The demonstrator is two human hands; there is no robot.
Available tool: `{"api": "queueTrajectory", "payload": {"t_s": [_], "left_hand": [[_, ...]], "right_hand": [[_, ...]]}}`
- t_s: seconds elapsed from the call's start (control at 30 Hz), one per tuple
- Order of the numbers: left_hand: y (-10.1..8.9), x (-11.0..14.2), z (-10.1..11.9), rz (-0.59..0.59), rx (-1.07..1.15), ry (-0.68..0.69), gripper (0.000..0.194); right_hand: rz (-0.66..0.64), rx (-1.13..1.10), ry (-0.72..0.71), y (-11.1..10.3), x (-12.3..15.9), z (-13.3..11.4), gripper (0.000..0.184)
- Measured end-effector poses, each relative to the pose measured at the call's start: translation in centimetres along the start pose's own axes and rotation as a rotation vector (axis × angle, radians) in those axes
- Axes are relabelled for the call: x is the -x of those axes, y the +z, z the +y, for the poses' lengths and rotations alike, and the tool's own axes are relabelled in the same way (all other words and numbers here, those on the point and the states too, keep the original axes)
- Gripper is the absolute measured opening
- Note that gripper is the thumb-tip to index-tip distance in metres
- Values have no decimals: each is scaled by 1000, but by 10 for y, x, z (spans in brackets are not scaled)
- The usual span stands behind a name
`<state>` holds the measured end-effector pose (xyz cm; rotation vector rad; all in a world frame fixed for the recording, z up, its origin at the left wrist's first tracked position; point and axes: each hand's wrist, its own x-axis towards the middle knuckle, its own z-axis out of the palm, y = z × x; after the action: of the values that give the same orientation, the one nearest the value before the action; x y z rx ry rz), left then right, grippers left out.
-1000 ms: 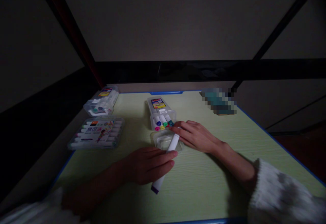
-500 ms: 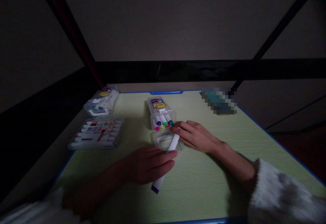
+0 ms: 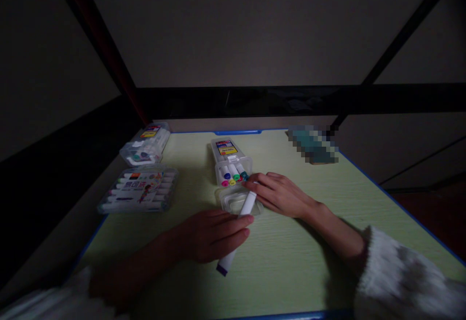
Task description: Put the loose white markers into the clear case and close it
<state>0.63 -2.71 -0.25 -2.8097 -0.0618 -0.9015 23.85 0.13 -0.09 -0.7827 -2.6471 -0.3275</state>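
Note:
A white marker (image 3: 247, 205) with a purple lower end slants above the table. My left hand (image 3: 213, 237) is closed around its middle, thumb and fingers wrapped across the barrel. At the marker's upper end is my right hand (image 3: 286, 196), its bent fingers closed against the tip beside the open case. Just beyond my hands lies a clear plastic marker case (image 3: 227, 157), its open end toward me, with several coloured marker ends (image 3: 233, 181) showing. Its clear lid (image 3: 233, 203) rests folded down on the table, partly behind the held marker.
Another clear case of markers (image 3: 147, 143) lies at the back left. In front of it is a flat marker pack (image 3: 140, 191) with a printed label. A blurred-out flat object (image 3: 313, 145) sits at the back right. The pale green table (image 3: 291, 261) has a blue edge.

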Motion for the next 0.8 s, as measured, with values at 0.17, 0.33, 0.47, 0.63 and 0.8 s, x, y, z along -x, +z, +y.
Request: {"api": "queueTrajectory", "payload": {"t_s": [0.17, 0.33, 0.47, 0.63, 0.8], "left_hand": [[2, 3, -1, 24, -4, 26, 19], [1, 1, 0, -4, -10, 7, 19], [0, -1, 0, 6, -7, 7, 22], [1, 1, -1, 28, 13, 11, 21], [-3, -1, -1, 67, 7, 23, 20]], "right_hand": [[1, 13, -6, 0, 0, 0, 30], [7, 16, -13, 1, 1, 1, 30], [8, 11, -11, 1, 0, 0, 31], [41, 17, -16, 0, 0, 0, 29], [63, 43, -18, 0, 1, 0, 30]]}}
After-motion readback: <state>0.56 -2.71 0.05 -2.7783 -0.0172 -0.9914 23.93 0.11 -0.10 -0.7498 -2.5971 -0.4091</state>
